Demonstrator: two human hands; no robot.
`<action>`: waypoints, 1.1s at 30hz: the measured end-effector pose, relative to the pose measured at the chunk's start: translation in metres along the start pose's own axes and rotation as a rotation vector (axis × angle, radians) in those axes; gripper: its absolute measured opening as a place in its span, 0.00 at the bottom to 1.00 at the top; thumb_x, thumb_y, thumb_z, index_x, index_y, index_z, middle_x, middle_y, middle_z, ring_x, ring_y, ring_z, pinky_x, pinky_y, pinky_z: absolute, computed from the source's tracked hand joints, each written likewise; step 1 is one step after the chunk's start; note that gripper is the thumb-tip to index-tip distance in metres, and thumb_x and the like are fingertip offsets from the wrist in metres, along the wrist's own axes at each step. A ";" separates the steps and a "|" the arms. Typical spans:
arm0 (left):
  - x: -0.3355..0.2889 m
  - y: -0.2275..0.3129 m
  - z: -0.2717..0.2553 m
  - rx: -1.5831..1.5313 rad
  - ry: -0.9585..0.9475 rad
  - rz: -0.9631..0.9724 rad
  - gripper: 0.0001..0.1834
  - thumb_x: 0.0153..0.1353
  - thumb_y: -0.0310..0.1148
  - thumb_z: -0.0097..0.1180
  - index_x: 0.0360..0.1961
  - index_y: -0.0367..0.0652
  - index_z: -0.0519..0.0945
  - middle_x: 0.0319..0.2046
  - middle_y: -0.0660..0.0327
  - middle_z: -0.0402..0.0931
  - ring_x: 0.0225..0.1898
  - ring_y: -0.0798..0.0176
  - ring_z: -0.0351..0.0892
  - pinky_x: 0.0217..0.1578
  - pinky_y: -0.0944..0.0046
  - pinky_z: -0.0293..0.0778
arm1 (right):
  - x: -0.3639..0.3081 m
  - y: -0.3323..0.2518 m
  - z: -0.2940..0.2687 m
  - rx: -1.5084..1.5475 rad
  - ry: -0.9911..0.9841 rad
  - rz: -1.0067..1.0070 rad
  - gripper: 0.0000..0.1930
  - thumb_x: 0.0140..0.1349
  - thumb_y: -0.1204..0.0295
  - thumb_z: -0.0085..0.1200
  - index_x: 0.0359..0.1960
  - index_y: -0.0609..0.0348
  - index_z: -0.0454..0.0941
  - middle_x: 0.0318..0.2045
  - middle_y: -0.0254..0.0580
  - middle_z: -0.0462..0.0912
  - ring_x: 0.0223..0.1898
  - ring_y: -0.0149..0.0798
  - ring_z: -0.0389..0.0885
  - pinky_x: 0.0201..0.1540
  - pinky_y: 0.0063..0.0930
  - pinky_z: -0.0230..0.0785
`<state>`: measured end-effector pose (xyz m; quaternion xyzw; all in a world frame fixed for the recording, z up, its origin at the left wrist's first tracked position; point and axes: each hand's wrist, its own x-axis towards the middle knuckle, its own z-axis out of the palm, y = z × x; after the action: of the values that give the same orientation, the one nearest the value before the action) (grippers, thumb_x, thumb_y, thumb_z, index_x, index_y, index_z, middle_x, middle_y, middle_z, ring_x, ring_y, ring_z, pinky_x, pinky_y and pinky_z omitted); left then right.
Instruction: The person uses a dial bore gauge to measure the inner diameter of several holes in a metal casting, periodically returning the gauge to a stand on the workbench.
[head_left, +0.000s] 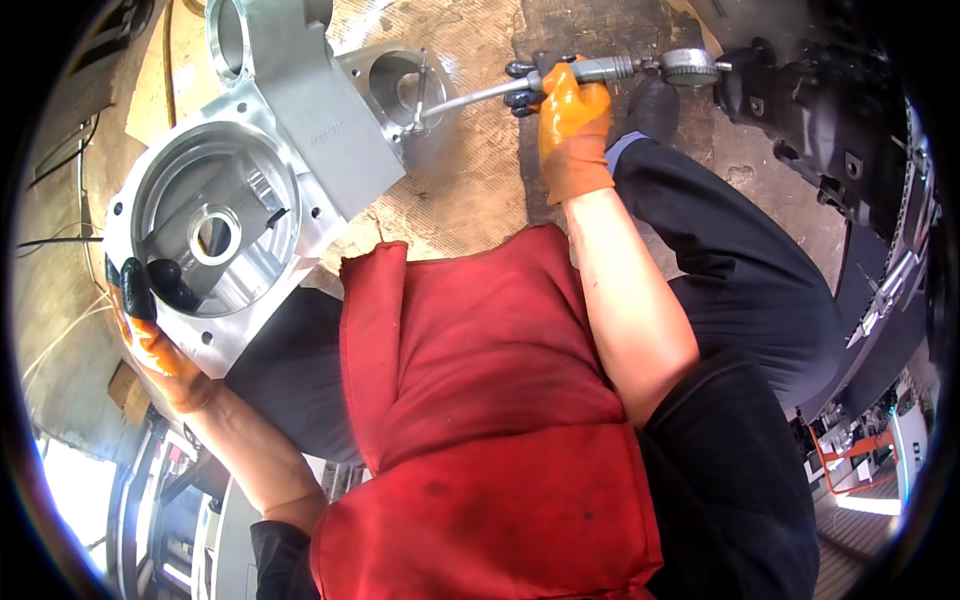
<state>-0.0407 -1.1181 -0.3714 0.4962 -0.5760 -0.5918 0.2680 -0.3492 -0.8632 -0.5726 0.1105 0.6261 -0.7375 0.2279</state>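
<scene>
A large grey metal housing (330,140) with several machined round bores lies at the upper left. My left hand (155,345), in an orange glove with black fingertips, grips the rim of its big bore at the near left edge. A dial bore gauge (605,69) is held by its handle in my right hand (572,125), which wears a matching glove. The gauge's thin rod slants left, and its measuring head sits at the mouth of the smaller right-hand bore (392,82). Its round dial (690,66) points away to the right.
Under the housing spreads a worn brown board or floor (470,180). Dark machinery (810,130) stands along the right side. My red apron (480,380) and bent dark-trousered legs are close to the housing. An orange-framed item (855,455) shows at lower right.
</scene>
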 end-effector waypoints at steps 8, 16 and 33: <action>0.002 -0.007 0.000 -0.012 0.014 0.002 0.24 0.73 0.40 0.49 0.65 0.38 0.71 0.57 0.57 0.77 0.56 0.62 0.77 0.58 0.63 0.70 | 0.026 0.017 0.010 0.021 -0.103 -0.054 0.09 0.63 0.72 0.55 0.34 0.68 0.80 0.25 0.37 0.80 0.23 0.30 0.76 0.27 0.27 0.68; 0.000 -0.008 -0.004 -0.098 0.017 -0.054 0.25 0.72 0.40 0.49 0.65 0.38 0.71 0.58 0.58 0.76 0.58 0.61 0.76 0.61 0.61 0.69 | 0.042 0.029 0.003 -0.067 -0.126 0.001 0.09 0.67 0.72 0.52 0.36 0.68 0.78 0.28 0.38 0.79 0.25 0.32 0.79 0.28 0.25 0.77; -0.006 -0.009 0.008 -0.045 0.106 -0.057 0.26 0.71 0.42 0.51 0.64 0.39 0.72 0.59 0.58 0.74 0.60 0.60 0.72 0.63 0.58 0.64 | 0.027 -0.006 0.027 -0.458 -0.085 -0.085 0.15 0.61 0.63 0.58 0.34 0.67 0.80 0.26 0.49 0.85 0.29 0.42 0.85 0.33 0.36 0.75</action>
<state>-0.0437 -1.1080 -0.3797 0.5370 -0.5333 -0.5846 0.2923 -0.3722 -0.8940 -0.5738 -0.0016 0.7711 -0.5890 0.2419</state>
